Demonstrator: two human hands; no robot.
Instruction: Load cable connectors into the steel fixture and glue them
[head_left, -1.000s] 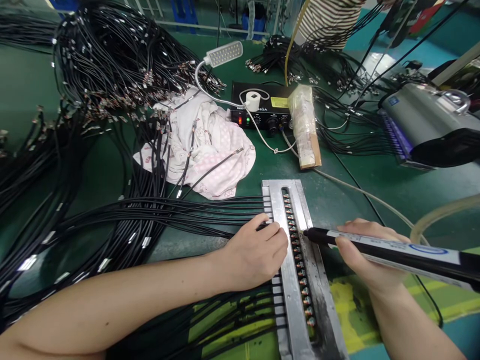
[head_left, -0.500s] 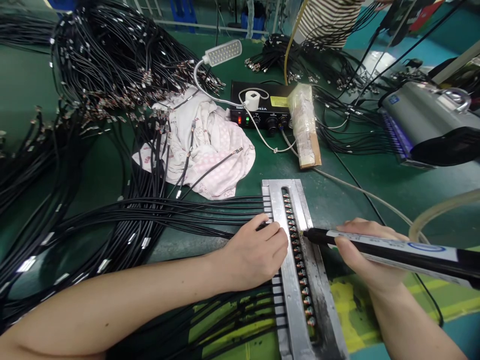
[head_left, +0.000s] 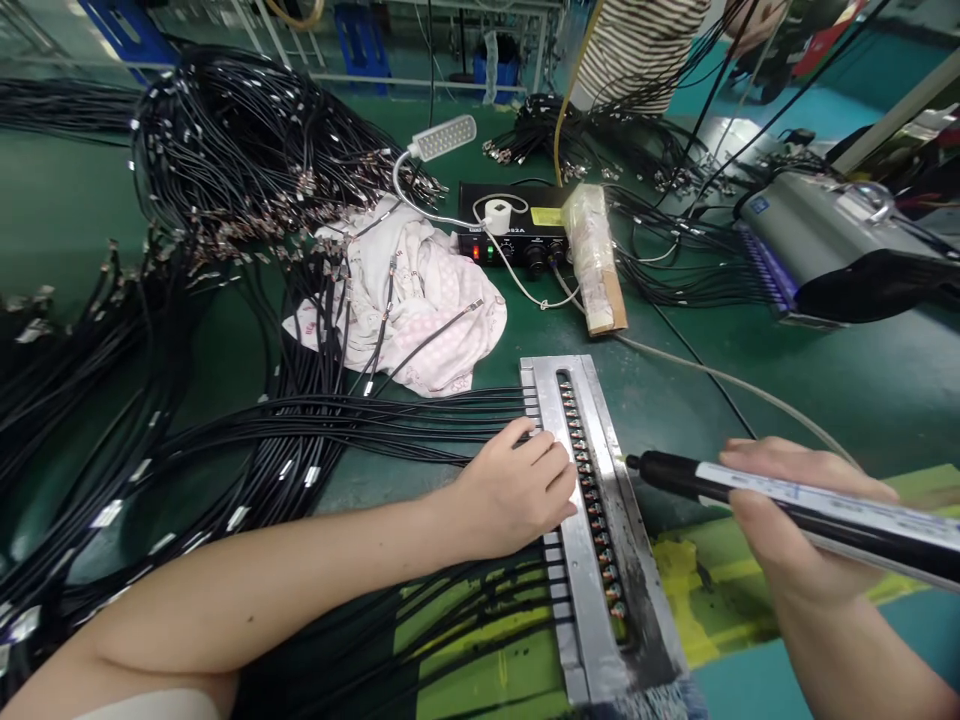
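A long metal fixture (head_left: 609,410) lies on the bench with a slot down its middle. In the slot sits a row of small cable ends (head_left: 589,480) with coppery tips. Black cables (head_left: 420,408) run into its left side. My left hand (head_left: 517,490) rests on the left rail, fingers curled over it and partly covering the cable entries. In my right hand (head_left: 806,520) is a thick black-and-white marker pen (head_left: 720,485), gripped between thumb and fingers. Its dark tip points left, beside the right rail; whether it touches the metal I cannot tell.
A crumpled pinkish cloth (head_left: 420,310) lies behind the cables. Farther back are a black control box (head_left: 517,245) with knobs, a bendable lamp (head_left: 444,138) and a tape-wrapped block (head_left: 592,260). Cable bundles (head_left: 247,150) heap at left; a grey machine (head_left: 832,240) stands right.
My right hand has drawn the marker pen to the right, its tip leaving the slot's edge. My left hand stays on the fixture. The camera view has shifted slightly.
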